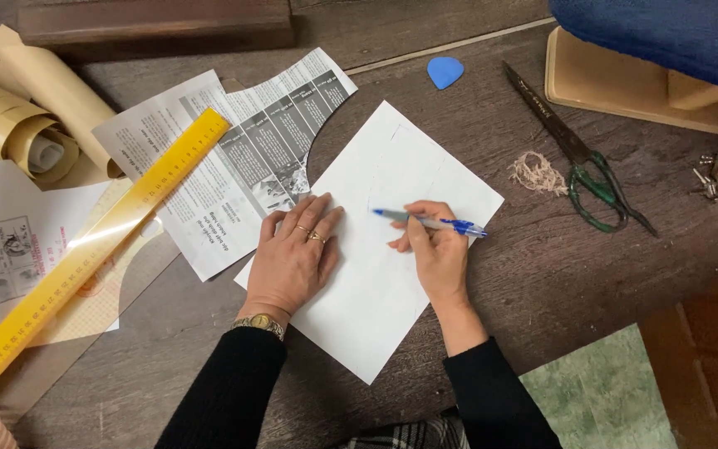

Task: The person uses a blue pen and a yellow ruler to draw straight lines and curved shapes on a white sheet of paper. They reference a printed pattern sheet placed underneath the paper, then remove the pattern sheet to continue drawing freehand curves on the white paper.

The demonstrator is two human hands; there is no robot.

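The left hand (294, 259) lies flat, fingers together, on the white sheet (376, 283) mid-table, while the right hand (435, 249) pinches a blue pen (430, 222), tip on the sheet.

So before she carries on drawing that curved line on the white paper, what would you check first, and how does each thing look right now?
1. White sheet lies flat on the table: ok.
2. Left hand presses the sheet down, palm flat on its left part: ok.
3. Right hand grips the blue pen, tip pointing left at the faint curve: ok.
4. Pen tip actually touching the paper: cannot tell.
5. Sheet's left edge overlaps the printed page, so the surface under it may be uneven: not ok.
6. Yellow ruler and scissors lie clear of the sheet: ok.
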